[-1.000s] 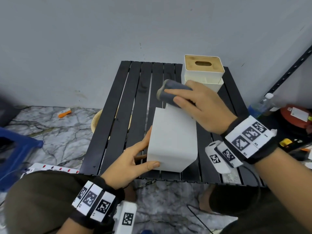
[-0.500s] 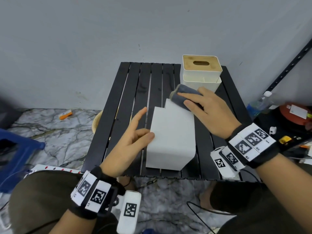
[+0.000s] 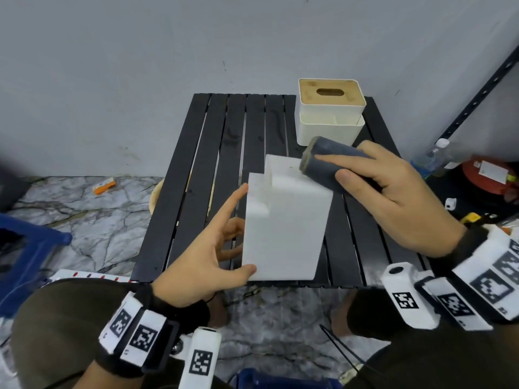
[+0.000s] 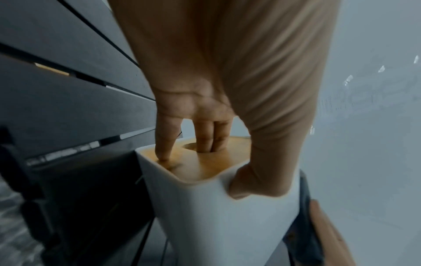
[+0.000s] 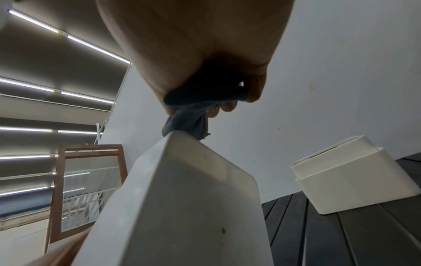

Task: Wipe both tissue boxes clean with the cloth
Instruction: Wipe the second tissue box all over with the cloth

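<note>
L hand [image 3: 207,265] held the near tissue box [image 3: 283,226] tipped on the surface [image 3: 196,175], fingers in its slot, thumb on the side, prob. to steady it. R hand [image 3: 393,197] gripped the rolled cloth [image 3: 328,167] against its far edge. 2nd tissue box [image 3: 330,119] sat behind, well apart.

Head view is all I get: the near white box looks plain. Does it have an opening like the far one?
Observer: Yes. Left wrist view: the near box has a wooden lid facing the left hand; two fingers dip into its slot.
Operator: Is the cloth bunched tight?
Observer: Right wrist view: a loose end of the cloth hangs from the right hand onto the box's edge.
</note>
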